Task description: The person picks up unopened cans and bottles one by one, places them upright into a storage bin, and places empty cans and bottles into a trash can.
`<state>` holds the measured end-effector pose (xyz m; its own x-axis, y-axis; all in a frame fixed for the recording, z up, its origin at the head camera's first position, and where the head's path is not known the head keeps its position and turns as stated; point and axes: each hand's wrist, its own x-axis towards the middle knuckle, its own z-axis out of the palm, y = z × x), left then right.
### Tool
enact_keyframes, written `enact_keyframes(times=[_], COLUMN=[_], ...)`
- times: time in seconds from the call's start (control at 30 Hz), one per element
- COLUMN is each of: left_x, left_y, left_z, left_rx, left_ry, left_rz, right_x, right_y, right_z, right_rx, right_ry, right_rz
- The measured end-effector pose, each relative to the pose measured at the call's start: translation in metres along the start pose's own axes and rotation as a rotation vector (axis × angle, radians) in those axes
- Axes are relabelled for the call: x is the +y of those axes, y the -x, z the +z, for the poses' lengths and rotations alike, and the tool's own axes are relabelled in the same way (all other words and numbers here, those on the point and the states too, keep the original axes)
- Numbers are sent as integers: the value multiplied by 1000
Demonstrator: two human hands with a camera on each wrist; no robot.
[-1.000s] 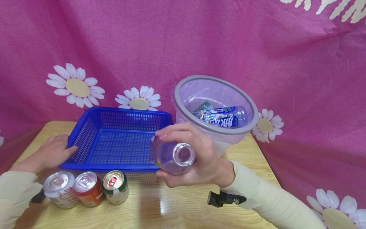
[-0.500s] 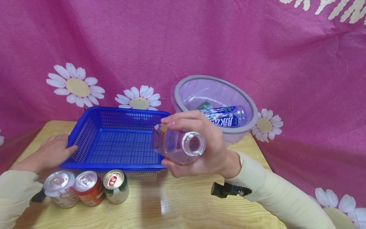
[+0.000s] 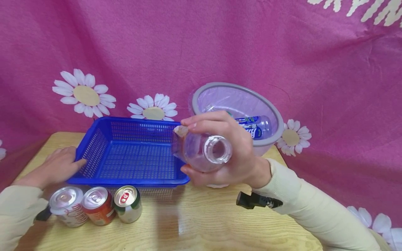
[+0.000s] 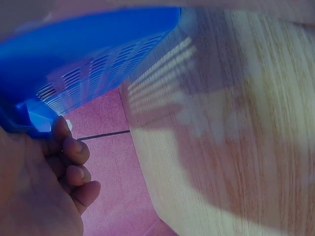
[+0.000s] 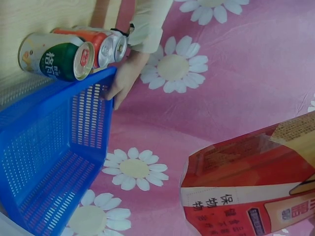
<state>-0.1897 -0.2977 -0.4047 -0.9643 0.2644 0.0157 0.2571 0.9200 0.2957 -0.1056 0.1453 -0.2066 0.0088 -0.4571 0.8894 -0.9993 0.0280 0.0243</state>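
Observation:
My left hand (image 3: 58,165) grips the left rim of a blue plastic basket (image 3: 132,182), its thumb on the inner side. From the left wrist camera, its curled fingers (image 4: 74,150) show at the basket's edge. My right hand (image 3: 240,150) holds a clear plastic bottle (image 3: 201,150) in the air, fingers and thumb round its body. The bottle's capless mouth points toward the head camera. A red label (image 5: 246,211) with printed characters wraps it in the right wrist view. Behind this hand stands a lined bin (image 3: 270,108), partly hidden by it.
A white can (image 3: 67,207), an orange-red can (image 3: 98,206) and a green-and-white can (image 3: 128,205) stand in a row before the basket. Inside the bin lies a blue-labelled plastic bottle (image 3: 265,125). A pink flowered cloth (image 3: 141,42) hangs behind the wooden table (image 3: 201,223).
My right hand has carried the bottle to the right and away from me, up toward the bin. The left hand stays on the basket rim. Basket and cans have hardly shifted.

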Motion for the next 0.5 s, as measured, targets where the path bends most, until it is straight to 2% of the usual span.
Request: enact_keyframes(times=[0.27,0.5], left_x=[2,3], left_y=[1,1], left_z=[-2,-1], left_rx=[-6,-5], left_ry=[6,14], left_rz=[2,5], right_x=[-1,-5], right_y=[-8,-18], right_z=[-8,-13], right_rx=[-25,-6], right_ry=[30,38], right_rz=[-18,-65])
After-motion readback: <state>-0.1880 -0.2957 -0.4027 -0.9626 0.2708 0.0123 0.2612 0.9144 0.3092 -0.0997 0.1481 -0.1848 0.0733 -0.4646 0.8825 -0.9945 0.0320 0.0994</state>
